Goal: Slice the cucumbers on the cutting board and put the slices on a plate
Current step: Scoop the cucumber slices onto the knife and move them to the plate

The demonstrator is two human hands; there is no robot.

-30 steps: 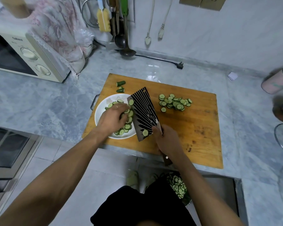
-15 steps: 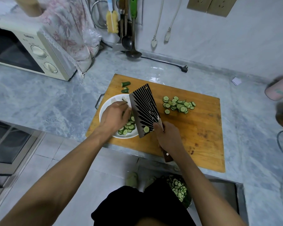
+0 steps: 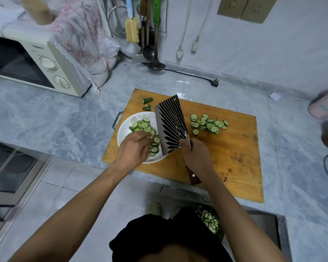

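We judge the slicing done and the transfer roughly half done. Our right hand point(image 3: 194, 156) grips the cleaver point(image 3: 170, 125), tilted over the white plate point(image 3: 125, 129); our left hand point(image 3: 133, 146), fingers loosely bent, rests on the plated slices point(image 3: 144, 126). A second pile of slices point(image 3: 208, 124) waits on the cutting board point(image 3: 235, 148), beside two end stubs point(image 3: 147, 103).

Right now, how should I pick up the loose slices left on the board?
Slide the cleaver blade flat under the pile of slices from its near side, left hand steadying the far side. They are thin, overlapping discs lying flat on the cutting board, probably hard to pinch singly.
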